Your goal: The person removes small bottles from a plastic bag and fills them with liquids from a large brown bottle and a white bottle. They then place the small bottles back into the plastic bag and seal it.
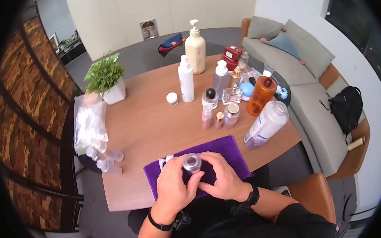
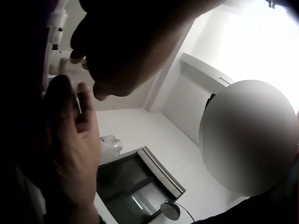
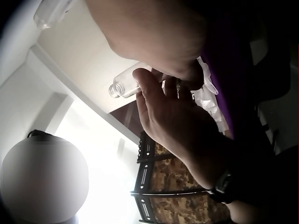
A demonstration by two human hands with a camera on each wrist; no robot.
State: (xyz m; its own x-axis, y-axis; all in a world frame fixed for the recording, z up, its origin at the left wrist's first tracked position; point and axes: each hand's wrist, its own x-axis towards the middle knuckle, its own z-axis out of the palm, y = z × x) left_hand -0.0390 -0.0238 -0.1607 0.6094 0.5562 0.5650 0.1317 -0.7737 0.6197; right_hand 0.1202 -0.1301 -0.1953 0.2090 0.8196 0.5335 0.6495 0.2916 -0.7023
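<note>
Held upright above the purple cloth (image 1: 233,153), a small clear bottle (image 1: 192,163) shows its round open mouth in the head view. My left hand (image 1: 173,185) grips it from the left, and my right hand (image 1: 223,178) curls round its right side, both thumbs at the front. In the right wrist view the bottle (image 3: 125,83) has a bare threaded neck and my left hand (image 3: 175,119) around its lower part. The left wrist view is dark; my right hand (image 2: 74,144) shows there, the bottle only faintly. A white item (image 1: 162,162) lies behind my left hand.
Several bottles and jars stand at the right, including an orange bottle (image 1: 261,96) and a large clear one (image 1: 266,124). A white spray bottle (image 1: 186,81), pump bottle (image 1: 195,52) and small jar (image 1: 172,98) are farther back. Small bottles (image 1: 109,166), plastic bags (image 1: 89,120) and a plant (image 1: 106,76) are left.
</note>
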